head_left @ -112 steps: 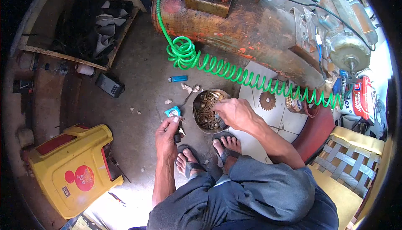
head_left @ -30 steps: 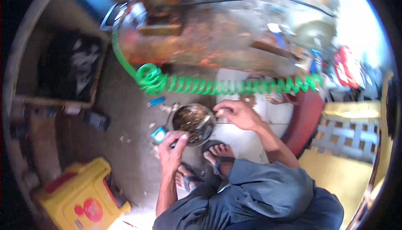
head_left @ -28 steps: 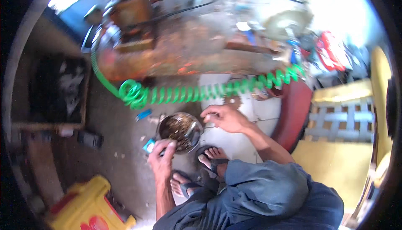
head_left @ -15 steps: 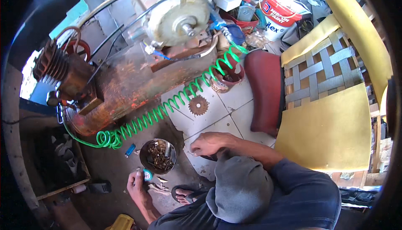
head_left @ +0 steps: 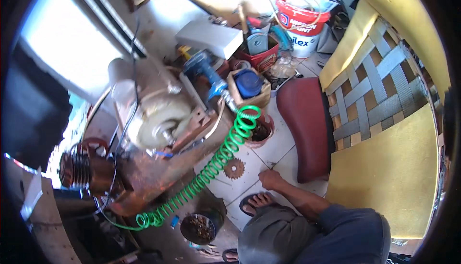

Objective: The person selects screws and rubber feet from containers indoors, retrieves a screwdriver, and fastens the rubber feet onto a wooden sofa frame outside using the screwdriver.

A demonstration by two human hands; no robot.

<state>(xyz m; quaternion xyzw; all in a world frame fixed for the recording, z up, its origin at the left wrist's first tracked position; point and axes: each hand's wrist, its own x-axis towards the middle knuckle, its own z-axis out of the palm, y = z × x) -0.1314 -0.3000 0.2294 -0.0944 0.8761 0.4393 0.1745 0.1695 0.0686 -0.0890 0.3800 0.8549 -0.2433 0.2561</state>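
Observation:
My right hand (head_left: 270, 179) is curled closed over the white floor tiles, its fingers turned mostly out of sight. Whether anything is inside it I cannot make out. A rusty circular saw blade (head_left: 234, 168) lies flat on the tiles to its left, apart from it. My left hand is out of view. Down at the left, a round dark container (head_left: 216, 214) holds brown metal bits, beside a small blue lighter-like object (head_left: 175, 221). My sandalled foot (head_left: 259, 200) rests just below the right hand.
A rusty air compressor tank (head_left: 158, 180) carries a motor (head_left: 161, 120) on the left. A green coiled hose (head_left: 217, 165) stretches past it to a blue air gun (head_left: 211, 79). To the right stand a dark red seat (head_left: 303, 124) and a yellow webbed chair (head_left: 384, 177); behind, a paint bucket (head_left: 305, 45).
My left hand, earlier beside the container with a small teal-capped object, has left view. The right hand now appears farther right. The whole view has tilted and shifted, bringing the back wall in.

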